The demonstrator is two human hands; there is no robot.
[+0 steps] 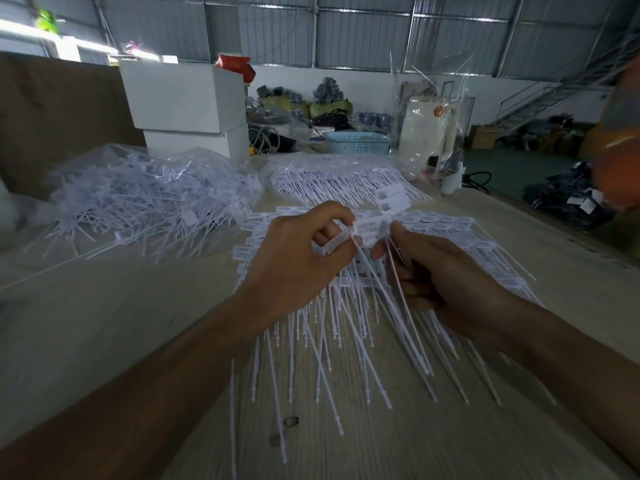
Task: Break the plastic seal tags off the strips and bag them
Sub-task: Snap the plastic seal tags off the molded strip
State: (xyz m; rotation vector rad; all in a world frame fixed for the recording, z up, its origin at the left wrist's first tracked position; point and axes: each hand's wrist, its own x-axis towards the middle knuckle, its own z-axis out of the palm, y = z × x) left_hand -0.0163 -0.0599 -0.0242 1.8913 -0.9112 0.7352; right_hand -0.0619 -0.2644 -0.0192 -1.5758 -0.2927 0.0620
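Note:
White plastic seal tags joined in strips [349,327] lie fanned across the wooden table [104,334] in front of me, long tails pointing toward me. My left hand [294,254] pinches the head of one white tag [337,239] at the end of a strip. My right hand [440,271] grips the neighbouring tags and their tails. Both hands meet just above the pile. A clear plastic bag [349,178] holding several white tags lies behind the hands.
A loose heap of white tags in clear plastic [138,199] fills the left side. White boxes [187,109], a blue basket [358,142] and an upright clear bag [433,112] stand at the table's far edge. An orange blurred shape [620,133] is at the right.

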